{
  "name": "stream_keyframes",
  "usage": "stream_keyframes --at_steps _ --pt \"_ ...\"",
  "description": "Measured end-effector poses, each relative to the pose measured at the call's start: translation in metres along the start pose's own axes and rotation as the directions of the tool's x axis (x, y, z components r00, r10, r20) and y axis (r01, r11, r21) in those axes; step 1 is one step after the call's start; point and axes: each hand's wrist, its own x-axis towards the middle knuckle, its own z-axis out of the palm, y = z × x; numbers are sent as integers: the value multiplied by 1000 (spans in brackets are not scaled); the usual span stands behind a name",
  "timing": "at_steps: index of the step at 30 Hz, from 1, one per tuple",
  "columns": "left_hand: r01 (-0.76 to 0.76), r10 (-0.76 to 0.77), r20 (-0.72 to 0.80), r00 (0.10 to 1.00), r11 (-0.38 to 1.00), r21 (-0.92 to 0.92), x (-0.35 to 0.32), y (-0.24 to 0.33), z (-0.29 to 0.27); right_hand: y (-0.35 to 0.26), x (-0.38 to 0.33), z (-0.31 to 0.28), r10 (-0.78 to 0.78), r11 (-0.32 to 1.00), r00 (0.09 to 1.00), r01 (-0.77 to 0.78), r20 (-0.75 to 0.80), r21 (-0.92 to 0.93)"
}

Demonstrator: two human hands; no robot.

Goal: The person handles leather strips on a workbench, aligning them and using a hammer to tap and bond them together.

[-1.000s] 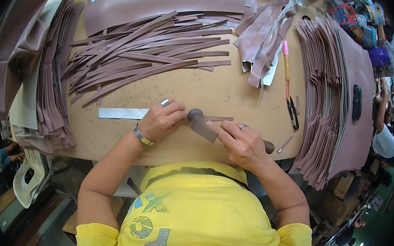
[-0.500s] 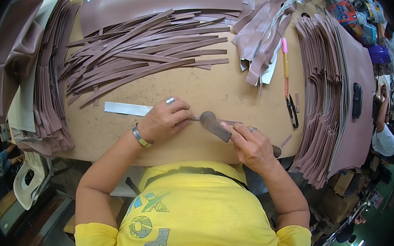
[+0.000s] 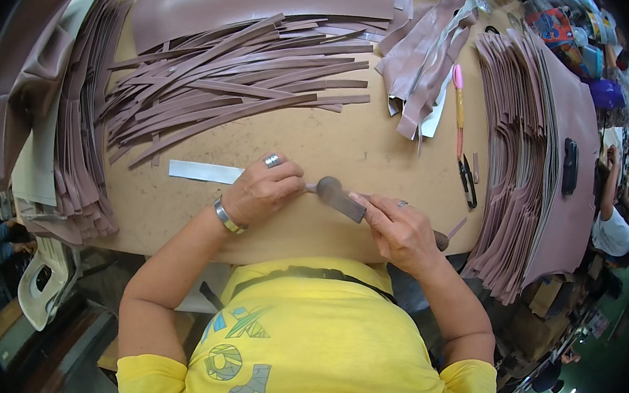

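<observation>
My right hand (image 3: 401,230) is wrapped round the handle of a hammer (image 3: 342,200). Its rounded dark metal head is over the table, just right of my left fingertips, and the handle's end pokes out past my palm. My left hand (image 3: 261,190) pinches a narrow mauve leather strip (image 3: 310,189), which runs rightward beneath the hammer head. Most of that strip is hidden by the hammer and both hands. From under my left hand, a flat white strip (image 3: 201,171) sticks out to the left.
Loose mauve strips (image 3: 241,89) lie piled beyond my hands. Stacked leather pieces (image 3: 513,154) stand at right, another stack (image 3: 86,116) at left. Small black snips (image 3: 468,184) and a pink-capped pen (image 3: 458,97) lie near the right stack. Leather scraps (image 3: 423,64) sit at the back.
The hammer head has shifted slightly left and the right hand with it. My left hand stays in nearly the same place, still pinching the strip.
</observation>
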Motion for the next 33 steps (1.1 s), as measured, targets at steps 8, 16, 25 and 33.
stream_keyframes --at_steps 8,16,25,33 --pt "14 -14 -15 1000 1000 26 -9 -3 -6 -1 3 -2 -44 999 997 46 70 -28" --pt "34 -34 5 999 999 40 -14 -6 -12 -7 11 4 -47 999 996 48 73 -6" --pt "32 -31 -13 999 999 43 -14 -7 -9 -4 9 11 -98 995 995 98 -12 17" --pt "13 -11 35 999 999 -44 4 7 9 1 -11 -7 -27 1000 998 27 49 0"
